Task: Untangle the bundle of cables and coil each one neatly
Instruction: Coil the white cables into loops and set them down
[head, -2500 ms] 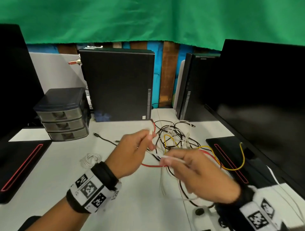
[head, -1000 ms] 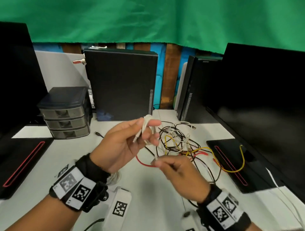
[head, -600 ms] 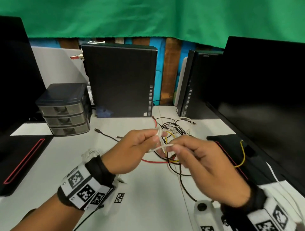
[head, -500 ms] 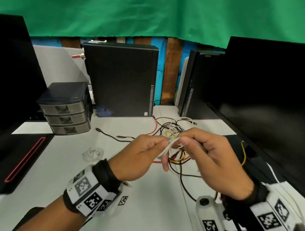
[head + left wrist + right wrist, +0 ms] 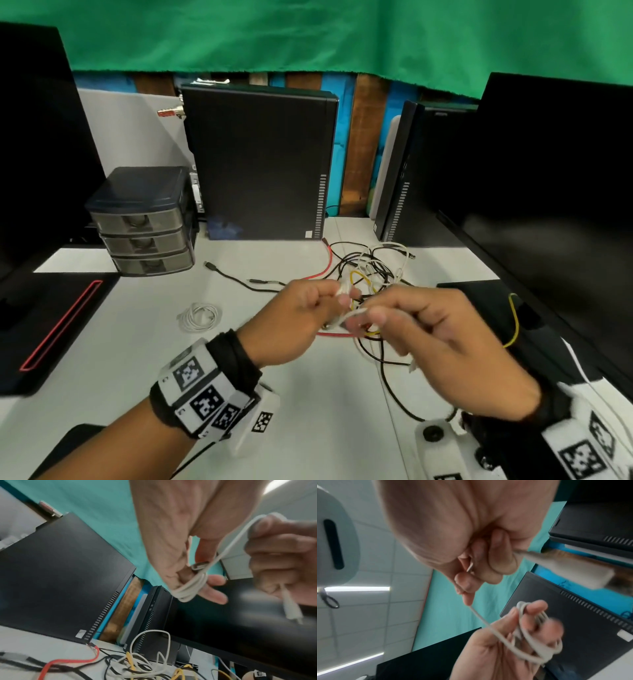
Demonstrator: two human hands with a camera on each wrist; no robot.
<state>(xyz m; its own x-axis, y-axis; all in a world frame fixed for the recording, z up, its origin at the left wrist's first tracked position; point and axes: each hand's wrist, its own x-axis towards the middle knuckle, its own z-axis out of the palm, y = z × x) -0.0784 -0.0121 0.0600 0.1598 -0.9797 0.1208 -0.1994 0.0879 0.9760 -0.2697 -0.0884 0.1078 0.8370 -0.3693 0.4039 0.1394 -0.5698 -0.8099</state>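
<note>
A thin white cable [image 5: 352, 313] runs between my two hands above the table. My left hand [image 5: 337, 298] holds a small coil of it [image 5: 189, 588] looped round its curled fingers. To its right, my right hand [image 5: 368, 317] pinches the free length [image 5: 479, 616], and the loose plug end [image 5: 289, 610] hangs below that hand. Behind the hands, the tangled bundle [image 5: 371, 270] of black, white, yellow and red cables lies on the table. One white cable [image 5: 200, 317] lies coiled on the table to the left.
A dark three-drawer unit [image 5: 144, 222] stands at the back left, beside two black computer towers [image 5: 260, 164] [image 5: 407, 178]. A large monitor [image 5: 555, 192] fills the right side. Black pads [image 5: 51, 325] [image 5: 479, 298] lie on both sides of the white table [image 5: 308, 394].
My right hand has circled round the left hand's fingers with the white cable, adding loops to the coil. Both hands stay close together above the table's middle.
</note>
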